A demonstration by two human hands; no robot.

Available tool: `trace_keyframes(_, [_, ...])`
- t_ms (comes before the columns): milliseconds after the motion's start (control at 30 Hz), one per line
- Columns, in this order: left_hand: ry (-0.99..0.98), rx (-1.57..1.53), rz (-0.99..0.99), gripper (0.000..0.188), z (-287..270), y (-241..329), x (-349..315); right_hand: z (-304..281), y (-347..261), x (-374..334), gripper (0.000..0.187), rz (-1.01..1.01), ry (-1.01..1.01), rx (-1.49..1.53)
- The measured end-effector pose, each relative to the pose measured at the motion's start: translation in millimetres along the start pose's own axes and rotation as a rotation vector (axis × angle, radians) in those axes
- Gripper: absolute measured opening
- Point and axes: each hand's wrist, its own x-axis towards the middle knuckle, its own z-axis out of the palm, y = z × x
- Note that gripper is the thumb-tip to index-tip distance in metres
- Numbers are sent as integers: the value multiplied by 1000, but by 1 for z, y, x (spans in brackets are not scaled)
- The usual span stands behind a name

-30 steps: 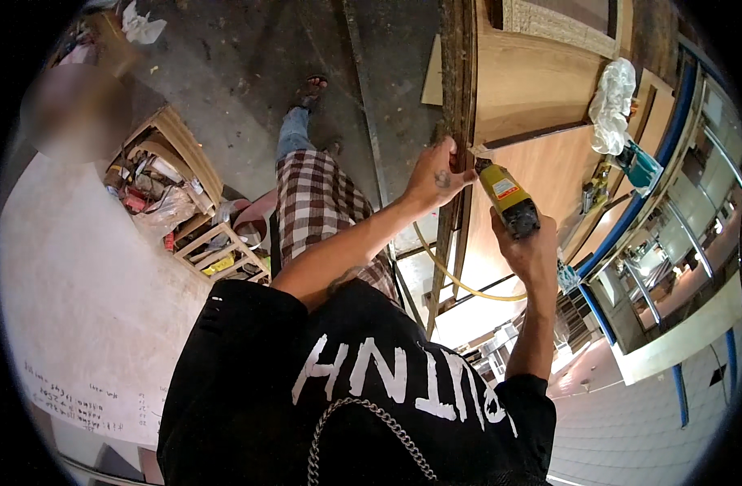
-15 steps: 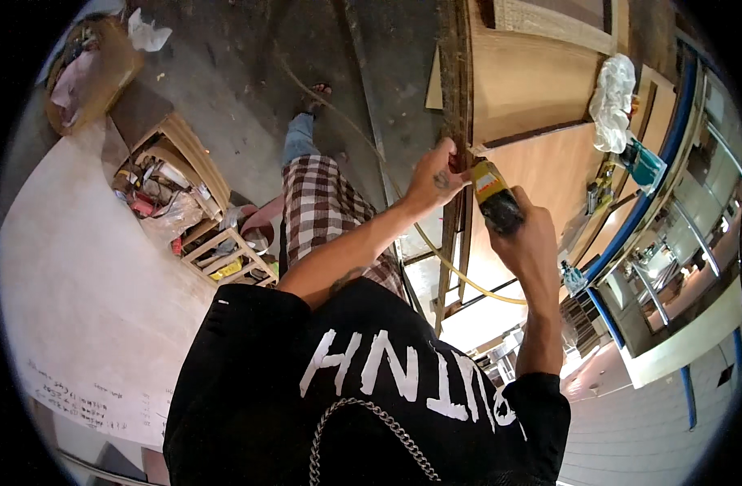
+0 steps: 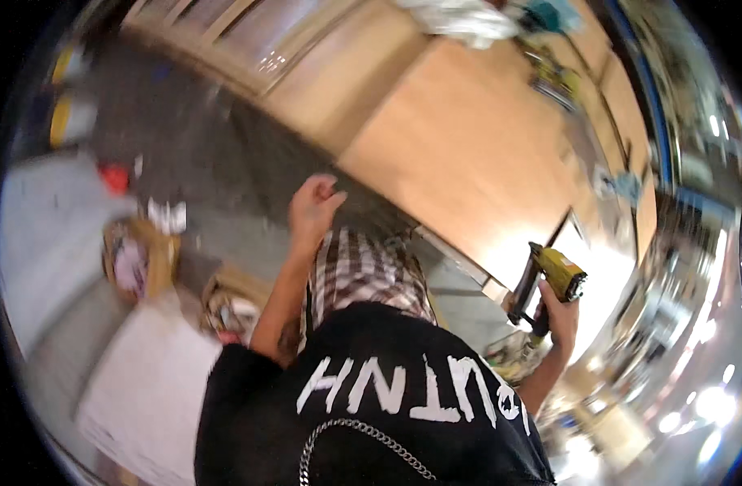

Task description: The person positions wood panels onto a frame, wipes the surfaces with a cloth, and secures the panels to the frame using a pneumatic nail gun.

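Our left hand (image 3: 313, 206) is up in front of us w/ fingers curled loosely inward, holding nothing and touching nothing; it hangs over the dark grey floor (image 3: 225, 154), just short of the big pale wooden panel (image 3: 460, 154) that runs across the upper middle of the view. Our right hand (image 3: 559, 317) is closed tight round the grip of a yellow and black nail gun (image 3: 547, 283), down at our right side, well apart from the left hand. The gun's yellow body points up and to the left, w/ its black magazine slanting down beside it, near the panel's lower edge; we can't tell if it touches the wood.

Below the hands we see checked trousers (image 3: 363, 271) and a black shirt w/ white print (image 3: 387, 389). At left, a wooden crate of bits (image 3: 229, 308) and a white sheet-covered surface (image 3: 144, 397). The whole view is blurred, so small stuff on the far bench isn't readable.
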Motion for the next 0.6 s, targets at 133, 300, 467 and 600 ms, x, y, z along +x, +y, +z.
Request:
trace_keyframes(133, [-13, 350, -46, 28, 19, 67, -17, -90, 74, -12, 45, 189, 141, 194])
trace_keyframes(300, [-366, 275, 0, 23, 245, 62, -13, -191, 175, 1, 29, 149, 405, 320])
trace_keyframes(467, [-553, 879, 302, 13, 427, -16, -11, -196, 253, 47, 22, 227, 329, 600])
trace_keyframes(600, [-699, 1138, 1013, 20, 521, -35, -22, -185, 289, 73, 19, 283, 162, 864])
